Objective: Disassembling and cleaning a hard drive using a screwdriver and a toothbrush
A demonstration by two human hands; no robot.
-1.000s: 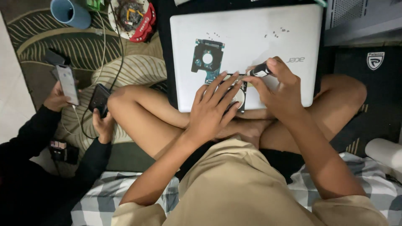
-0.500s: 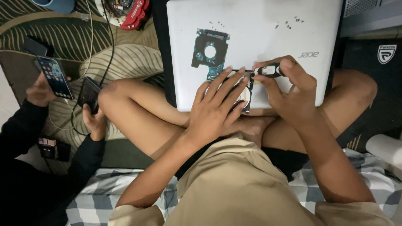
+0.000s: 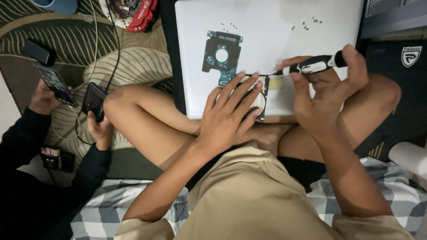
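Observation:
A silver closed laptop (image 3: 275, 40) lies across my crossed legs. On its lid sits a small hard drive (image 3: 262, 93) with a yellow sticker. My left hand (image 3: 229, 113) rests flat on the drive, fingers spread over it. My right hand (image 3: 327, 91) grips a black and white screwdriver (image 3: 313, 66) held nearly level, its tip pointing left above the drive's top edge. A green circuit board (image 3: 221, 57) with a round hole lies on the lid just beyond my left fingers. Several tiny screws (image 3: 307, 24) are scattered farther up the lid.
To my left another person in black sleeves holds a phone in each hand (image 3: 55, 84) (image 3: 94, 101), with cables trailing. A red and black object (image 3: 135, 13) and a blue cup (image 3: 58, 5) lie on the patterned rug. A black speaker (image 3: 400, 62) stands at right.
My right hand has lifted and swung the screwdriver from upright on the drive to nearly level. My left hand stays on the drive. The other person shifted the phones.

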